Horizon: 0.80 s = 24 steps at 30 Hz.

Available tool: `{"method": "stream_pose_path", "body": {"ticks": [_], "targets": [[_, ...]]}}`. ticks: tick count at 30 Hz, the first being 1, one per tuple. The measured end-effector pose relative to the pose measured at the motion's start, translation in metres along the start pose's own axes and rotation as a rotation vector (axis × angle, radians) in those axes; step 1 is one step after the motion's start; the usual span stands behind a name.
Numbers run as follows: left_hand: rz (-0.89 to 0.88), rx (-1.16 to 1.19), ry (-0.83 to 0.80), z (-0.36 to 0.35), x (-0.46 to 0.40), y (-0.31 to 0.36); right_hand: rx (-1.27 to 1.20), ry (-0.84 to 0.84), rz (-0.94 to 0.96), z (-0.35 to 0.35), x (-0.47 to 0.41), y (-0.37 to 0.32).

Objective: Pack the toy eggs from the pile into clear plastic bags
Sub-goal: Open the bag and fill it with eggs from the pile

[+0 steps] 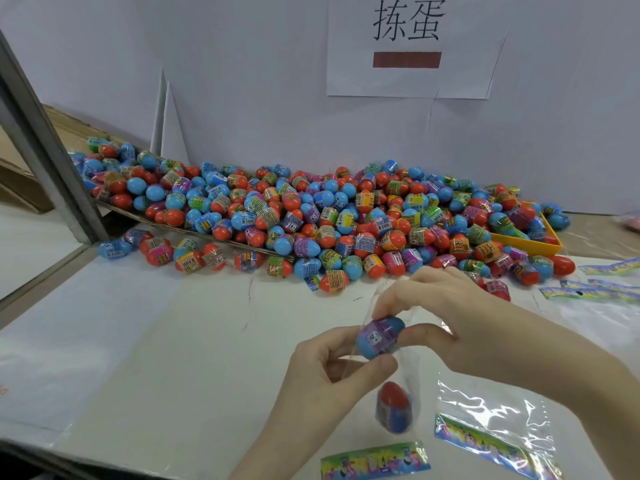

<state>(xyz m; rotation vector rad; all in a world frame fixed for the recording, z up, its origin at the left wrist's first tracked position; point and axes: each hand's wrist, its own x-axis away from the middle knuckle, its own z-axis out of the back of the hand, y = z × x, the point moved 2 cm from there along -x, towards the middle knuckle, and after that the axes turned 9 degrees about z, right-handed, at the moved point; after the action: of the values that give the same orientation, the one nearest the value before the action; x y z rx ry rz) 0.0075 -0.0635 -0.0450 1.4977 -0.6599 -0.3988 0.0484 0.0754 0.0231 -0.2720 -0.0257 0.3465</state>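
Observation:
A big pile of blue and red toy eggs [311,216] with coloured labels stretches across the back of the white table. In front of it my left hand [325,375] pinches the mouth of a clear plastic bag [401,368] that hangs down over the table. My right hand [460,327] grips a blue egg with a purple label [379,337] at the bag's mouth. A red egg [393,407] sits at the bottom of that bag, seen through the film.
Another clear bag with a rainbow header [495,431] lies flat at the right front. More header strips [599,289] lie at the right edge. A yellow tray [540,244] pokes out under the pile's right end. A grey metal post [45,150] stands at the left.

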Motion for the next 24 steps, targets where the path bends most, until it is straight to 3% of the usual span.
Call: {"method": "stream_pose_path", "body": {"ticks": [9, 14, 20, 24], "targets": [[0.033, -0.019, 0.021, 0.001, -0.003, -0.002, -0.279, 0.184, 0.031, -0.01, 0.006, 0.005], [0.055, -0.032, 0.024, 0.004, -0.005, -0.003, -0.386, 0.113, 0.009, -0.018, 0.005, 0.012], [0.03, -0.013, 0.035, 0.002, -0.005, -0.006, 0.03, 0.149, -0.04, -0.014, 0.013, -0.002], [0.002, -0.018, 0.01, -0.001, -0.005, -0.005, 0.049, 0.148, -0.054, -0.021, 0.007, -0.008]]}}
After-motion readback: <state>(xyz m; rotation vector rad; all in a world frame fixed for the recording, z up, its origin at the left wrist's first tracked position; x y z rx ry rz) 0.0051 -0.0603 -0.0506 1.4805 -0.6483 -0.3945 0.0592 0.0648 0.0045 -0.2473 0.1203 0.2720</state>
